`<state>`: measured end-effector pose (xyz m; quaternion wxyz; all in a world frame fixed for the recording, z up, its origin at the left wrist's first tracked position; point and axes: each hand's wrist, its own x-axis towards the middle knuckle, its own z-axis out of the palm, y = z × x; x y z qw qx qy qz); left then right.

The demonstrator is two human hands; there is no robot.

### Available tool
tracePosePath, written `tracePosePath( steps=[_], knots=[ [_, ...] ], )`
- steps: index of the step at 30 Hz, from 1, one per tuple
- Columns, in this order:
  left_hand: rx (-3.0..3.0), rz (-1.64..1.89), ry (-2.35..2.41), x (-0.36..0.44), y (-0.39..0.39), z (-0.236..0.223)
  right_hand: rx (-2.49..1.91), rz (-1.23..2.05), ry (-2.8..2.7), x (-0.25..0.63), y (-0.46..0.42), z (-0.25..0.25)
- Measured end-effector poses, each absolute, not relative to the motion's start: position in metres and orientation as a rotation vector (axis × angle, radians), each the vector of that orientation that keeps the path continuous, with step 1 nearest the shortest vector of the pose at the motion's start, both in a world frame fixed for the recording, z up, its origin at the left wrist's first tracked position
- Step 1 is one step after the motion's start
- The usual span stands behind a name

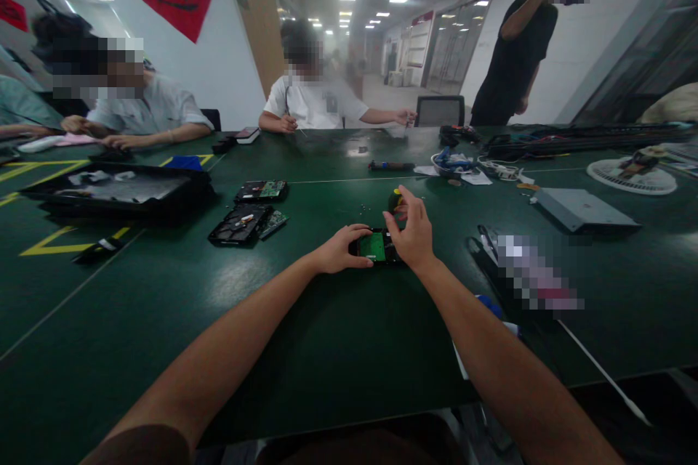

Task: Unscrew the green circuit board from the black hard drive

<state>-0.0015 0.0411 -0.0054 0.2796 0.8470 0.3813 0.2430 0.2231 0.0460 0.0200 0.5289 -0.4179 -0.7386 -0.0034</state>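
A hard drive (pixel 373 247) with a green circuit board facing up lies on the dark green table in front of me. My left hand (pixel 345 250) grips its left end, thumb along the near edge and fingers along the far edge. Over the drive's right end, my right hand (pixel 415 231) has its fingers around the yellow-and-dark handle of a screwdriver (pixel 395 199). The screwdriver's tip is hidden behind the hand. Several tiny screws (pixel 364 209) are scattered on the table just beyond the drive.
To the left lie another hard drive (pixel 262 190), a black drive casing (pixel 240 224), a loose circuit board (pixel 273 225) and a black tray (pixel 120 185). On the right are a grey metal box (pixel 584 209) and a white fan grille (pixel 632 176). Other people sit across the table.
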Motion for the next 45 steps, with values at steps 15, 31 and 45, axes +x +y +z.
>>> tracePosePath(
  steps=[15,31,45],
  knots=[
    [2.27,0.641,1.032,-0.0012,0.0393,-0.0032,-0.993,-0.02,-1.771,0.2227,0.0435,0.0236],
    [2.295,0.649,1.02,-0.0035,0.0404,-0.0054,-0.974,0.007,-1.742,0.2202,0.0469,0.0194],
    [2.286,0.642,1.023,-0.0047,0.0388,-0.0023,-0.963,-0.019,-1.735,0.2217,0.0471,0.0196]
  ],
)
